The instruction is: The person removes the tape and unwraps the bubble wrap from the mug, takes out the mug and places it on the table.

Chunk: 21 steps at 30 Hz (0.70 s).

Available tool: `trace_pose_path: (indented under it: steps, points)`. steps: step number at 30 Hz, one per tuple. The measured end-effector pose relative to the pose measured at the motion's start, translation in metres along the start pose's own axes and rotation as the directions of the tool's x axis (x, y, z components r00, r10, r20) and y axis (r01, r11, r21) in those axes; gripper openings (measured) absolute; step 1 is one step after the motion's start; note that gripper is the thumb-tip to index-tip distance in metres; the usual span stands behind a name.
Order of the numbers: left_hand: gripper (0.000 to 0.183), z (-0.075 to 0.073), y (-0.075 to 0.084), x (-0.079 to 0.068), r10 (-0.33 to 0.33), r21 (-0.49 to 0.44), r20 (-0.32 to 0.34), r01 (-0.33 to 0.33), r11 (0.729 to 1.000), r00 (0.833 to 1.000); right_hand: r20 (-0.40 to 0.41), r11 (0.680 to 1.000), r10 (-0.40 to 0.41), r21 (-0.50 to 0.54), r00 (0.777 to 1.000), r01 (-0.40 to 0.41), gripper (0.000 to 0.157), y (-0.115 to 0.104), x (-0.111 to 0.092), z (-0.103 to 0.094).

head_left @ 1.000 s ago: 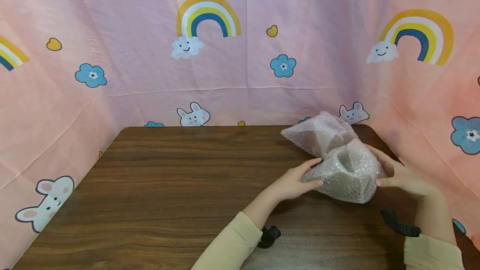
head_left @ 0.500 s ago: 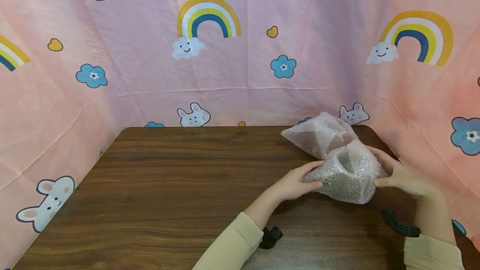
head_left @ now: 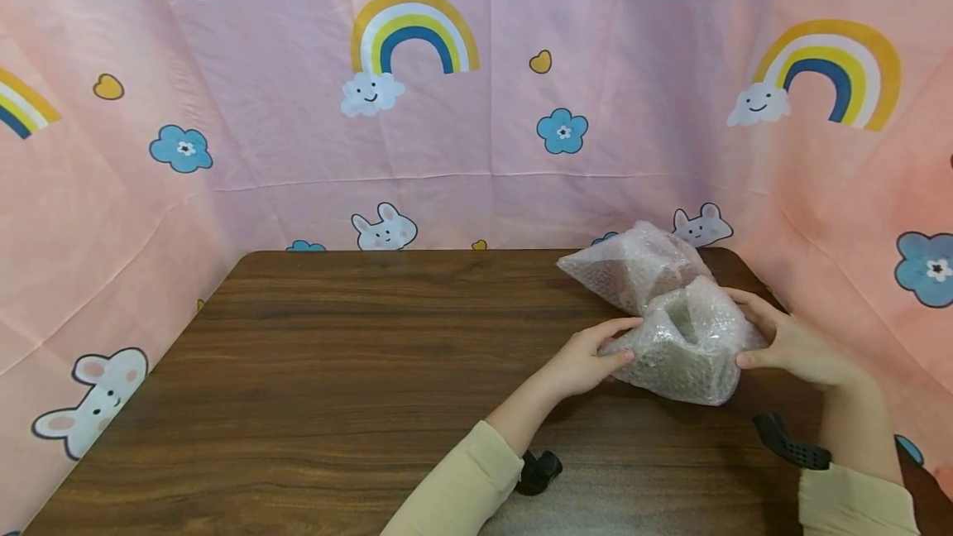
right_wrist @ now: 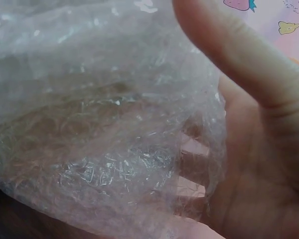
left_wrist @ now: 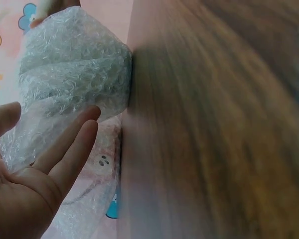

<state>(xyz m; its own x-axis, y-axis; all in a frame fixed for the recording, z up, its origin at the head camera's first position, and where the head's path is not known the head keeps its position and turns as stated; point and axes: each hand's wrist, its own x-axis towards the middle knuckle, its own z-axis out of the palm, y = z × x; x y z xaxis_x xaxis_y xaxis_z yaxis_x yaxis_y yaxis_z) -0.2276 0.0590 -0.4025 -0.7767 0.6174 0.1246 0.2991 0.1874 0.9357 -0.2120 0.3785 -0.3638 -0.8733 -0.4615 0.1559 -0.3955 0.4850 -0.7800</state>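
A bubble-wrapped bundle (head_left: 677,366) sits on the right side of the table, with a dark hollow in its top. What is inside cannot be made out. My left hand (head_left: 584,361) holds its tapered left end between thumb and fingers; in the left wrist view the fingers (left_wrist: 72,152) of that hand look nearly straight along the wrap. From the other side my right hand (head_left: 800,350) grips the bundle, thumb in front and fingers behind. Through the clear wrap in the right wrist view, parts of those fingers (right_wrist: 194,167) show.
Touching the bundle from behind is a second bubble-wrapped lump (head_left: 633,267), with a pointed left end; whether the two are joined cannot be told. The brown wooden table (head_left: 335,370) ends at a patterned pink cloth (head_left: 476,122) behind and at both sides.
The front bundle has shifted very slightly left and turned a little. My right hand has moved slightly left with it, and my left thumb has slid a little up its front.
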Motion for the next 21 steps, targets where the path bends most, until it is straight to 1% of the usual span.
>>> trace_pose_path:
  steps: [5, 8, 12, 21]
  points:
    - [0.055, 0.000, 0.000, -0.001, 0.010, 0.001, -0.012, -0.010, 1.000, 1.000, 0.000, 1.000, -0.017, 0.000, 1.000, 0.017, 0.086, -0.003, 0.000, 0.001]
    - [0.058, 0.001, 0.000, -0.001, 0.025, 0.033, -0.029, -0.024, 0.999, 0.999, 0.009, 1.000, -0.023, 0.013, 1.000, 0.023, 0.085, -0.005, 0.001, 0.002]
    - [0.058, 0.001, 0.000, -0.002, 0.033, 0.060, -0.053, -0.030, 0.998, 0.998, 0.012, 1.000, -0.007, 0.002, 1.000, 0.007, 0.083, -0.010, 0.002, 0.002]
    - [0.057, 0.000, 0.001, -0.003, 0.059, 0.063, -0.080, -0.054, 0.997, 0.995, 0.005, 1.000, 0.002, -0.013, 1.000, -0.002, 0.082, -0.015, 0.003, 0.003]
